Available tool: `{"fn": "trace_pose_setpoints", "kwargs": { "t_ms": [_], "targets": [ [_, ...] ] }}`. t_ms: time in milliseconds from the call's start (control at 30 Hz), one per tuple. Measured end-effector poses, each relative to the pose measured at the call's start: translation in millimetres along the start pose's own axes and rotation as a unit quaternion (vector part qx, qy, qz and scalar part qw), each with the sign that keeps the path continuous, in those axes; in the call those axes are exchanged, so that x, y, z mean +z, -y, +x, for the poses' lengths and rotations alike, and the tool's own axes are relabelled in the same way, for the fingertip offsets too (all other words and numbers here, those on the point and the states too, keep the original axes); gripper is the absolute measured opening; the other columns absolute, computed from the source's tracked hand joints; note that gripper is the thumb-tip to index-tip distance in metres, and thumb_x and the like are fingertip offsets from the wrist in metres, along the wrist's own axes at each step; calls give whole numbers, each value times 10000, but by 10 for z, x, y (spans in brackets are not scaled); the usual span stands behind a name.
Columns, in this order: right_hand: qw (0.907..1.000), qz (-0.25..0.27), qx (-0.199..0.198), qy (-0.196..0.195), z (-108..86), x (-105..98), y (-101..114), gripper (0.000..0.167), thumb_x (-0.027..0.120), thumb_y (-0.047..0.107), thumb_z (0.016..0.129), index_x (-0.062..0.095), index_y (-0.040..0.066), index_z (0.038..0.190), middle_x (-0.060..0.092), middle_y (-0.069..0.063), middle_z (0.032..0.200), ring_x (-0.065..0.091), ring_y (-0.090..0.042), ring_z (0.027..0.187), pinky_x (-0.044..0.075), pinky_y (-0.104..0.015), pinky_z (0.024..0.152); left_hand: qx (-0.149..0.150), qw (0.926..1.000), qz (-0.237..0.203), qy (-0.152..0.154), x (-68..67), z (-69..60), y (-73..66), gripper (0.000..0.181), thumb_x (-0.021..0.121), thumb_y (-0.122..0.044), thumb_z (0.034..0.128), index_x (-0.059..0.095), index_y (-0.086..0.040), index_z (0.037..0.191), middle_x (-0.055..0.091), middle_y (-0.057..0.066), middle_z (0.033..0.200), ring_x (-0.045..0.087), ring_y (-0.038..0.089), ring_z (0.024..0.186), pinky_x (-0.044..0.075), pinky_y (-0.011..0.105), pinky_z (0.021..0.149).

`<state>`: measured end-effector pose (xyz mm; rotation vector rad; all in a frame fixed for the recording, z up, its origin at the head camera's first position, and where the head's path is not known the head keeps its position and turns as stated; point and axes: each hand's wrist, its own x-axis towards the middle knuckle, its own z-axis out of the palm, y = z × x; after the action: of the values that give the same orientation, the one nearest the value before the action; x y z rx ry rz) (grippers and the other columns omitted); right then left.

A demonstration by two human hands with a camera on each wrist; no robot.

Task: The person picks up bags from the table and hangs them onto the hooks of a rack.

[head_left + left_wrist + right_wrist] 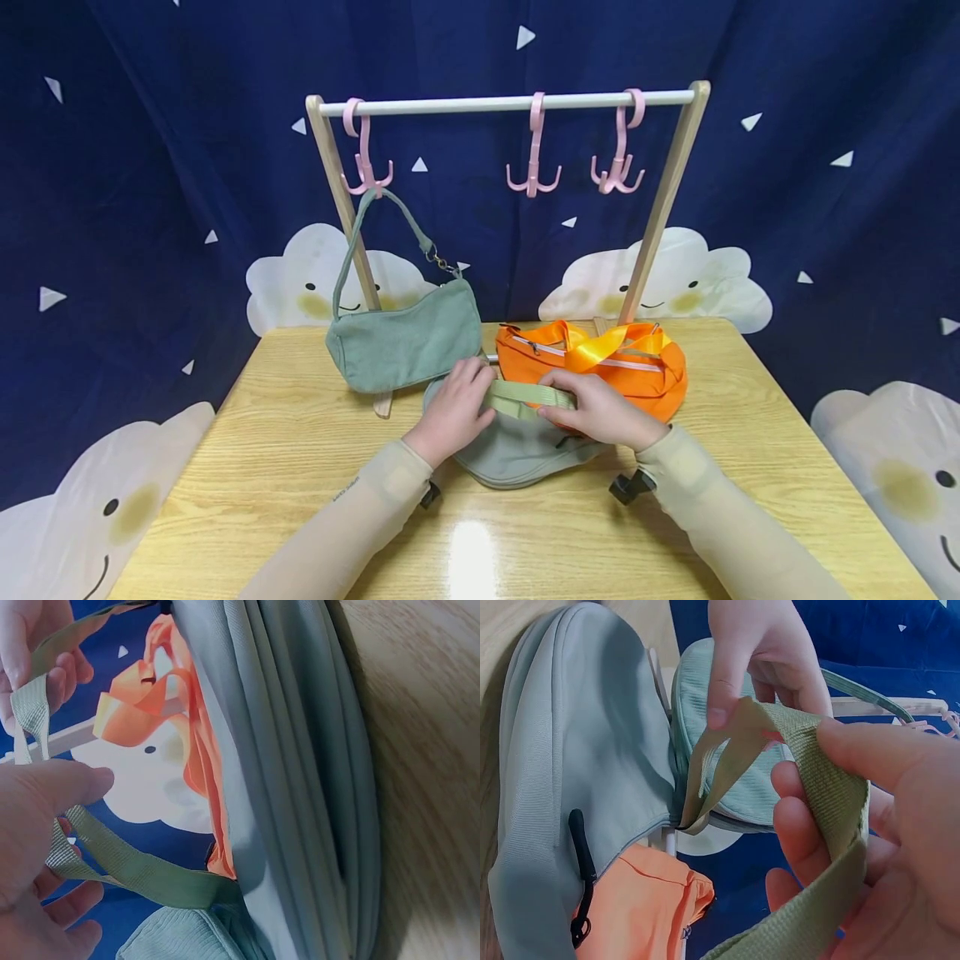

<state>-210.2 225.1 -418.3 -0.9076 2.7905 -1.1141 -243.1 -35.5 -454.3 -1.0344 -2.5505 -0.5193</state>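
A grey-green bag (510, 458) lies on the table, with a black zip pull (581, 847) visible in the right wrist view. Its light green webbing strap (528, 393) is raised above it between both hands. My left hand (455, 408) holds the strap's left part, thumb on one side and fingers on the other in the left wrist view. Across from it, my right hand (600, 408) grips the right part between thumb and curled fingers. The strap's far ends run down to the bag, partly hidden by the hands.
A teal shoulder bag (408, 337) hangs by its strap from a pink hook (367, 167) at the left of a rack rail (465, 105). Two more pink hooks (534, 158) hang farther right. An orange bag (660, 383) lies behind the right hand on the wooden table (285, 450).
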Motion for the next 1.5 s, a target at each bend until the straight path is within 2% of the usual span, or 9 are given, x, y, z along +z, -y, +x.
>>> {"fn": "trace_pose_setpoints", "kwargs": {
  "t_ms": [233,433,633,800,1067,1267,1500],
  "targets": [
    [10000,45,10,-42,2,25,-10,190,743,280,964,655,227,1124,647,98,921,582,-76,800,502,-256,757,-5,9998,7,-203,-6,10,4,341,826,-108,837,604,-100,1096,569,61,1134,521,263,1087,497,421,958],
    [9998,77,26,-164,1,54,-8,177,743,265,964,655,229,1113,631,96,893,576,-78,783,498,-256,733,4,9997,-78,-250,0,9,-7,332,779,-85,843,639,-88,1145,595,64,1140,534,256,1068,500,414,950],
    [9997,65,108,-185,4,64,5,180,746,252,962,644,225,1108,589,92,841,551,-79,718,485,-250,677,133,9996,-215,-160,-9,4,-12,301,774,-120,840,626,-95,1101,570,62,1153,517,253,1060,506,413,904],
    [9996,-19,133,-251,8,55,11,182,745,158,950,640,205,1090,583,94,790,536,-62,664,481,-243,637,266,9993,-256,-78,-14,15,-3,343,821,-209,854,604,-101,1097,569,36,1135,521,227,1073,491,392,937],
    [9979,-390,331,-391,17,55,-3,157,701,94,949,644,208,1041,494,97,717,473,-75,627,428,-244,625,318,9990,-309,-21,-27,24,-26,323,815,-265,897,600,-107,1081,582,4,1065,538,193,1048,491,363,929],
    [9964,-605,374,-471,21,55,-19,144,701,96,946,650,200,1030,497,91,739,479,-86,652,426,-251,638,287,9991,-316,-7,-38,38,-35,293,794,-247,915,612,-104,1094,598,10,1075,549,198,1061,495,366,934],
    [9970,-612,83,-477,21,54,-14,169,735,115,944,662,199,1071,597,100,862,526,-86,741,480,-265,709,213,9994,-246,-130,-56,61,-33,255,752,-222,939,627,-110,1130,631,3,1086,574,191,1047,509,363,934]
  ]
}}
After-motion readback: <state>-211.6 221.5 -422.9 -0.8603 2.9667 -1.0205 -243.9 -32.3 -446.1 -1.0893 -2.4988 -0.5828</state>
